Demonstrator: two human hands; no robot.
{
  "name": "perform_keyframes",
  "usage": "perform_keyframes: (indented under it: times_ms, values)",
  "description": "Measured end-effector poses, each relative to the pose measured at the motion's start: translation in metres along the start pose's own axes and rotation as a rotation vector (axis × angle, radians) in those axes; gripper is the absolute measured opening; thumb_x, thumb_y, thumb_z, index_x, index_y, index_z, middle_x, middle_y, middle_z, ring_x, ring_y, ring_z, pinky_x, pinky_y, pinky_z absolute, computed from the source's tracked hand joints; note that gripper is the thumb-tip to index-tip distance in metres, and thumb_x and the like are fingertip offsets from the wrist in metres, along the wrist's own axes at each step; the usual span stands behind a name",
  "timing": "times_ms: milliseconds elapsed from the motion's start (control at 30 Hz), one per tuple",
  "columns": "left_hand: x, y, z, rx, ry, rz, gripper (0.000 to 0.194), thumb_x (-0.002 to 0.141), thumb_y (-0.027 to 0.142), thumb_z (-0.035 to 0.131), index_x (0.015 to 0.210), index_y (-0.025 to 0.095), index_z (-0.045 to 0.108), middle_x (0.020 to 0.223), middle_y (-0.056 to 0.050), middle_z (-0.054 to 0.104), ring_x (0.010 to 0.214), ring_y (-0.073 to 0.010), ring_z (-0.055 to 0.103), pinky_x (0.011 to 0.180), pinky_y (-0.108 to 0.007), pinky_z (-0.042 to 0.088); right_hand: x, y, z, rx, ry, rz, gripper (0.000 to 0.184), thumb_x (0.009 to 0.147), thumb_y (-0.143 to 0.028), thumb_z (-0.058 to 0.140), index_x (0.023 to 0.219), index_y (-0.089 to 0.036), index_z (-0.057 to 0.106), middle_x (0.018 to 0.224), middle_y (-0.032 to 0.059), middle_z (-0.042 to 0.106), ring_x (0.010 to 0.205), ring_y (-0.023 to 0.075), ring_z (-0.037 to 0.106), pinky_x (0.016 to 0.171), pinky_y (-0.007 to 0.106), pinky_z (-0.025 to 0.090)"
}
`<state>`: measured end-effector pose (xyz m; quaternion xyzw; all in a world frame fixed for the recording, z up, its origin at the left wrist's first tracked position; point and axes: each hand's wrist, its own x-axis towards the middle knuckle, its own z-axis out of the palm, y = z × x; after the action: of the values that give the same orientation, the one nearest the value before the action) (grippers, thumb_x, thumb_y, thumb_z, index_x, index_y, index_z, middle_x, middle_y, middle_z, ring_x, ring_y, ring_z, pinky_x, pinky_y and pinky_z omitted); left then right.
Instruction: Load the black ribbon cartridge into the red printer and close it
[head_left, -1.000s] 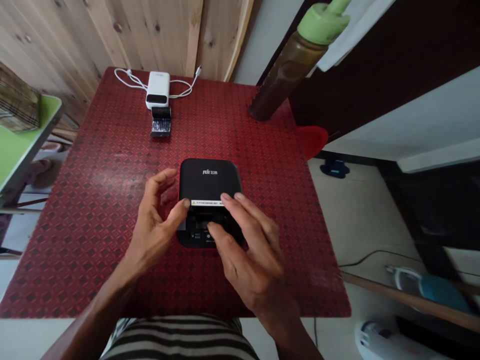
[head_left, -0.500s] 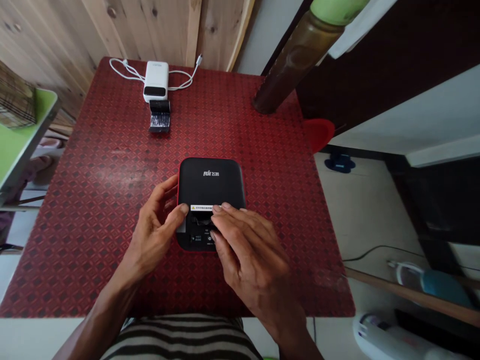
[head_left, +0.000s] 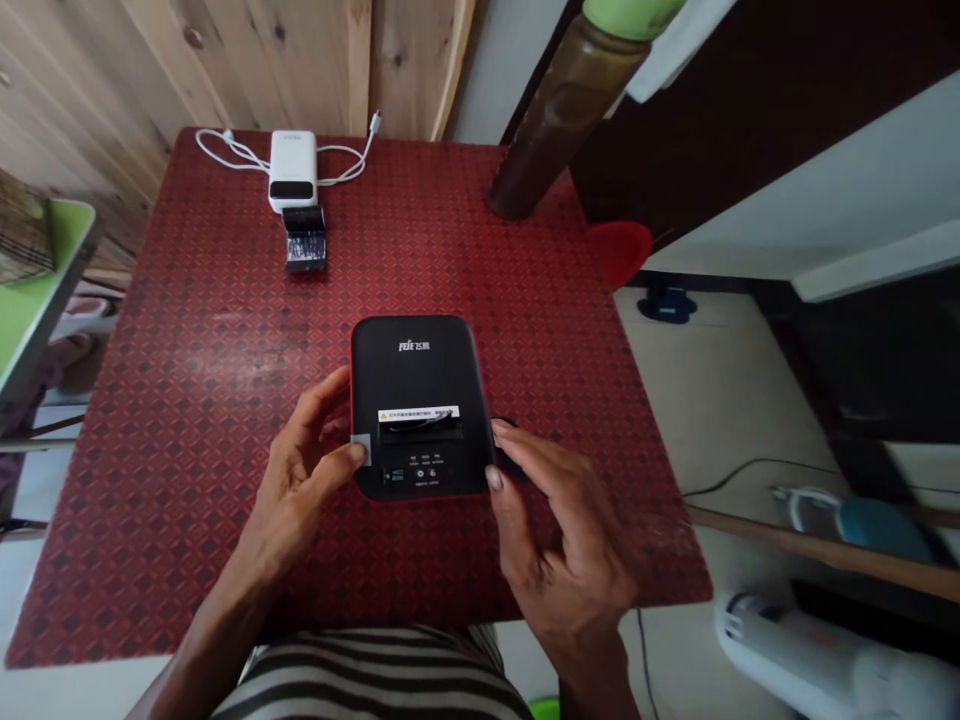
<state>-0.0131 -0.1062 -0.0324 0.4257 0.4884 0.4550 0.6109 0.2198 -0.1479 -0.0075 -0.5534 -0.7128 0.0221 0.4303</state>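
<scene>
A black receipt printer (head_left: pixel 416 385) with red edges and a white logo lies on the patterned red table. Across its face run a white warning label (head_left: pixel 418 413), a dark slot below it and small buttons. My left hand (head_left: pixel 304 475) grips the printer's left side, its thumb pressing by a small grey tape-like patch (head_left: pixel 363 449). My right hand (head_left: pixel 559 525) is at the right edge, thumb and fingertips curled close together. A dark curved piece (head_left: pixel 511 460) shows by those fingertips; its kind is unclear.
At the back left lie a white power bank (head_left: pixel 293 165) with a white cable (head_left: pixel 349 172) and a roll of black tape (head_left: pixel 305 240). A tall brown bottle (head_left: pixel 559 115) with a green lid stands at the back right. A red stool (head_left: pixel 619 252) is beyond the table's right edge.
My right hand has moved right, off the slot to the printer's right edge, uncovering the label and buttons. My left hand keeps its hold. The view has shifted slightly.
</scene>
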Motion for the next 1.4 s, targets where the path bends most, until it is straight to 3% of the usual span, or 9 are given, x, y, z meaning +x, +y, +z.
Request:
perform_keyframes:
  times_ms: [233, 467, 733, 900, 1033, 1133, 1300, 1400]
  values:
    - [0.004, 0.001, 0.001, 0.047, -0.004, 0.060, 0.059, 0.104, 0.037, 0.081, 0.161, 0.039, 0.067, 0.166, -0.004, 0.069, 0.147, -0.0322, 0.071, 0.119, -0.049, 0.061, -0.011, -0.010, -0.006, -0.072, 0.066, 0.061, 0.034, 0.101, 0.002, 0.074, 0.132, -0.013, 0.076, 0.120, 0.0125, 0.087, 0.112, 0.0211, 0.085, 0.102, 0.035, 0.069]
    - [0.005, -0.003, 0.002, 0.051, 0.019, 0.087, 0.059, 0.103, 0.040, 0.081, 0.160, 0.033, 0.068, 0.168, -0.008, 0.068, 0.150, -0.0339, 0.070, 0.125, -0.054, 0.058, -0.021, -0.019, -0.008, -0.099, 0.113, 0.100, 0.035, 0.101, 0.002, 0.075, 0.132, -0.015, 0.077, 0.119, 0.0107, 0.088, 0.109, 0.0196, 0.086, 0.101, 0.032, 0.070]
    - [0.002, -0.005, 0.014, 0.008, 0.059, 0.100, 0.056, 0.104, 0.031, 0.074, 0.160, 0.034, 0.068, 0.170, -0.007, 0.066, 0.156, -0.0349, 0.065, 0.130, -0.057, 0.054, -0.024, -0.007, -0.016, -0.056, 0.093, 0.067, 0.033, 0.101, 0.004, 0.075, 0.128, -0.014, 0.077, 0.116, 0.0112, 0.088, 0.106, 0.0184, 0.086, 0.101, 0.029, 0.070]
    - [0.000, -0.009, 0.012, 0.037, 0.077, 0.113, 0.059, 0.103, 0.036, 0.076, 0.161, 0.037, 0.068, 0.168, -0.004, 0.068, 0.155, -0.0352, 0.065, 0.127, -0.055, 0.055, -0.008, 0.003, -0.024, -0.040, 0.044, 0.014, 0.029, 0.103, 0.002, 0.074, 0.127, -0.014, 0.077, 0.117, 0.0118, 0.088, 0.108, 0.0184, 0.086, 0.101, 0.029, 0.069]
    - [0.000, -0.018, 0.011, 0.032, 0.068, 0.169, 0.061, 0.105, 0.043, 0.075, 0.164, 0.036, 0.066, 0.167, -0.007, 0.068, 0.148, -0.0378, 0.069, 0.118, -0.054, 0.060, 0.028, 0.015, -0.022, -0.037, -0.090, -0.111, 0.028, 0.105, 0.003, 0.071, 0.127, -0.014, 0.077, 0.121, 0.0130, 0.088, 0.114, 0.0207, 0.085, 0.106, 0.035, 0.068]
    - [0.000, -0.026, 0.013, 0.045, 0.088, 0.241, 0.063, 0.106, 0.052, 0.071, 0.166, 0.032, 0.065, 0.166, -0.010, 0.068, 0.147, -0.0400, 0.068, 0.115, -0.056, 0.060, 0.061, 0.022, -0.005, -0.017, -0.225, -0.227, 0.026, 0.107, 0.003, 0.065, 0.123, -0.012, 0.078, 0.122, 0.0131, 0.089, 0.115, 0.0251, 0.085, 0.106, 0.042, 0.068]
    - [0.003, -0.036, 0.014, 0.102, 0.133, 0.286, 0.081, 0.104, 0.077, 0.060, 0.165, 0.024, 0.063, 0.163, -0.017, 0.067, 0.148, -0.0439, 0.064, 0.120, -0.062, 0.054, 0.102, 0.019, 0.028, -0.131, -0.644, -0.290, 0.021, 0.107, 0.001, 0.067, 0.115, -0.013, 0.082, 0.124, 0.0143, 0.088, 0.108, 0.0302, 0.084, 0.098, 0.046, 0.069]
    - [0.003, -0.039, 0.012, 0.117, 0.149, 0.289, 0.088, 0.101, 0.086, 0.057, 0.163, 0.023, 0.064, 0.159, -0.018, 0.068, 0.147, -0.0446, 0.064, 0.120, -0.063, 0.054, 0.116, 0.013, 0.039, -0.187, -0.788, -0.283, 0.023, 0.108, -0.002, 0.068, 0.124, -0.012, 0.081, 0.127, 0.0148, 0.086, 0.115, 0.0314, 0.082, 0.103, 0.047, 0.066]
